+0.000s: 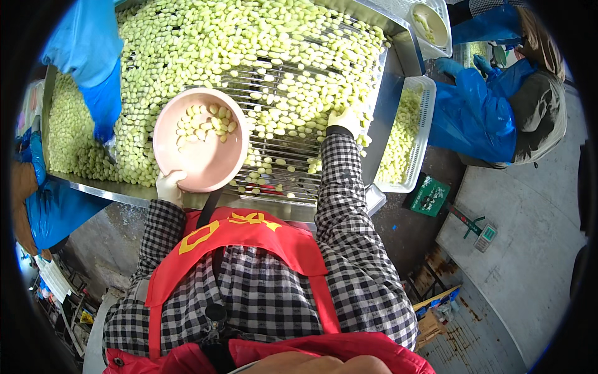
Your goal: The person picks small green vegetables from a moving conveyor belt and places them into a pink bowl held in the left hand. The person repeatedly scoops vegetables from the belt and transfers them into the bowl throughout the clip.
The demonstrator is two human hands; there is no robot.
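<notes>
My left hand point(170, 186), in a pale glove, grips the lower left rim of a pink plastic bowl point(196, 163). A small batch of pale green, grape-like oval fruits point(201, 122) lies inside the bowl, which is tilted and hides part of the table below it. My right hand point(345, 120), also gloved, reaches down among the loose oval fruits point(299, 89) on a metal bar grating point(280, 145). Its fingers are mostly hidden, so what it holds cannot be made out.
A metal rim point(299, 212) edges the sorting table before me. To the right stands a white slotted basket point(427, 121) of fruits, near a green platform scale point(427, 194). A co-worker's blue sleeve point(100, 93) reaches in at left; another person point(486, 117) works at right.
</notes>
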